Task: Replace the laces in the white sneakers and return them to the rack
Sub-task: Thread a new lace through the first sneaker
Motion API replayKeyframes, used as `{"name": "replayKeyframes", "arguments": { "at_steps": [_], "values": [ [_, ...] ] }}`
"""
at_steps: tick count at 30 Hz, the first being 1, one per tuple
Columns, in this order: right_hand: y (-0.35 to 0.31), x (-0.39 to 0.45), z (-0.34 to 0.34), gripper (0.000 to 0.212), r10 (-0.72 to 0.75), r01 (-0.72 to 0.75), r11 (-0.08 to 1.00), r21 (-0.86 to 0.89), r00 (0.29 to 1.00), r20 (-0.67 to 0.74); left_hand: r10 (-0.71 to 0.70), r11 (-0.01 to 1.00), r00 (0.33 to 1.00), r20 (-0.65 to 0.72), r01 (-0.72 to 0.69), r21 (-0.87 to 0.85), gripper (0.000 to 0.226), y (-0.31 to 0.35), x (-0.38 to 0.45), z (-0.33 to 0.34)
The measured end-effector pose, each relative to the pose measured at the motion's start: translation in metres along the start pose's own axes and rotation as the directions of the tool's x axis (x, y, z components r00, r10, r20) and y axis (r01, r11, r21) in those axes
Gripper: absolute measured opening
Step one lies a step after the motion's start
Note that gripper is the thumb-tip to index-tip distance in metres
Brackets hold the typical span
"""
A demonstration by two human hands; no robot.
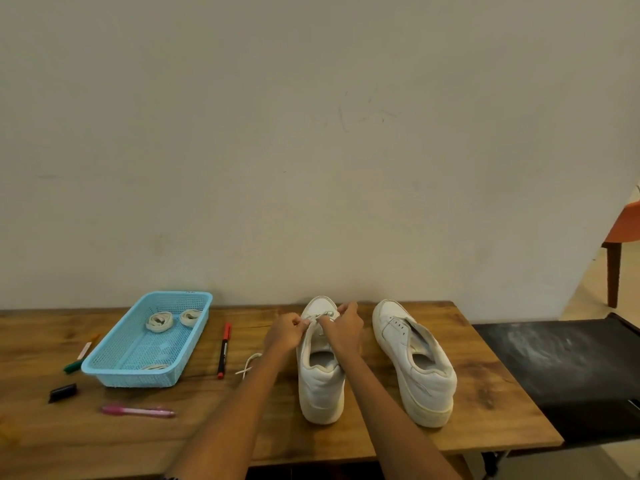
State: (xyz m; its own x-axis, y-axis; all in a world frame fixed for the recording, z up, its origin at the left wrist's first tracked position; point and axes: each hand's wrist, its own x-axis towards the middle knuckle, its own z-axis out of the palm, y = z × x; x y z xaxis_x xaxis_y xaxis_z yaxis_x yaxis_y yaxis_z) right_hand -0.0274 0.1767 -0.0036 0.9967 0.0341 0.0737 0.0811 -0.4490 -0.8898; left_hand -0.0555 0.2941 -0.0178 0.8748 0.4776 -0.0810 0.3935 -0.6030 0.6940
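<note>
now pinching lace with left hand and right hand over left sneaker; best fed flat, ends kept even.

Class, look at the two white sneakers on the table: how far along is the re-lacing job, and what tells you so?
Early stage. Done: the right sneaker shows bare eyelets, no lace. In hand: the left hand and right hand both pinch the lace at the toe end of the left sneaker; whether threading in or pulling out is unclear. Left: coiled laces wait in the blue basket; no rack is identifiable.
</note>
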Motion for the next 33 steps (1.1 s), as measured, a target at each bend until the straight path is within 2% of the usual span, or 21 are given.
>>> {"name": "replayKeyframes", "arguments": {
  "at_steps": [2, 5, 10, 13, 14, 16, 18, 21, 24, 28, 30, 31, 33],
  "values": [
    [0.000, 0.001, 0.001, 0.041, -0.001, 0.001, 1.000, -0.005, 1.000, -0.002, -0.077, 0.995, 0.997, -0.019, 0.078, 0.055, 0.030, 0.002, -0.001, 0.001],
    [0.001, 0.001, 0.003, 0.038, 0.007, -0.007, 1.000, -0.008, 1.000, -0.007, -0.206, 0.937, 0.973, -0.104, 0.227, 0.264, 0.029, 0.004, -0.009, 0.000],
    [0.002, 0.001, 0.003, 0.036, 0.004, -0.005, 1.000, -0.008, 1.000, -0.016, -0.278, 0.904, 0.953, -0.122, 0.302, 0.302, 0.023, 0.014, -0.006, 0.004],
    [0.003, 0.002, 0.004, 0.036, -0.003, 0.002, 1.000, -0.016, 1.000, -0.009, -0.197, 0.892, 0.956, -0.215, 0.266, 0.364, 0.026, 0.026, 0.003, -0.009],
    [0.003, 0.002, 0.004, 0.036, -0.002, 0.002, 1.000, -0.018, 1.000, -0.004, -0.132, 0.902, 0.964, -0.231, 0.213, 0.376, 0.027, 0.030, 0.006, -0.013],
    [0.003, 0.003, 0.004, 0.037, -0.001, 0.002, 1.000, -0.029, 1.000, 0.009, 0.028, 0.931, 0.990, -0.141, 0.026, 0.364, 0.032, 0.031, 0.012, -0.015],
    [0.003, 0.003, 0.004, 0.037, -0.006, 0.007, 0.999, -0.050, 1.000, 0.019, 0.131, 0.956, 0.991, 0.003, -0.127, 0.264, 0.038, 0.027, 0.018, -0.012],
    [0.004, 0.004, 0.004, 0.037, -0.008, 0.009, 0.999, -0.049, 1.000, 0.018, 0.159, 0.969, 0.987, 0.029, -0.161, 0.187, 0.032, 0.023, 0.022, -0.007],
    [0.003, 0.004, 0.004, 0.037, 0.001, 0.001, 0.998, -0.058, 1.000, 0.024, 0.072, 0.997, 0.997, -0.028, -0.071, 0.025, 0.021, 0.030, 0.018, -0.015],
    [-0.002, 0.001, -0.001, 0.032, -0.004, 0.011, 0.990, -0.143, 0.999, 0.052, -0.087, 0.984, 0.979, -0.187, 0.056, -0.167, 0.046, 0.038, 0.011, -0.055],
    [-0.008, 0.002, -0.006, 0.030, -0.004, 0.019, 0.981, -0.195, 0.997, 0.077, -0.163, 0.938, 0.954, -0.252, 0.071, -0.338, 0.044, 0.042, 0.009, -0.078],
    [-0.012, 0.003, -0.010, 0.028, -0.001, 0.015, 0.981, -0.192, 0.997, 0.072, -0.208, 0.881, 0.951, -0.230, 0.080, -0.466, 0.039, 0.046, 0.008, -0.089],
    [-0.026, 0.004, -0.015, 0.029, -0.034, 0.037, 0.991, -0.126, 0.999, 0.025, -0.260, 0.684, 0.960, -0.100, 0.111, -0.721, 0.025, 0.055, 0.004, -0.108]
  ]
}}
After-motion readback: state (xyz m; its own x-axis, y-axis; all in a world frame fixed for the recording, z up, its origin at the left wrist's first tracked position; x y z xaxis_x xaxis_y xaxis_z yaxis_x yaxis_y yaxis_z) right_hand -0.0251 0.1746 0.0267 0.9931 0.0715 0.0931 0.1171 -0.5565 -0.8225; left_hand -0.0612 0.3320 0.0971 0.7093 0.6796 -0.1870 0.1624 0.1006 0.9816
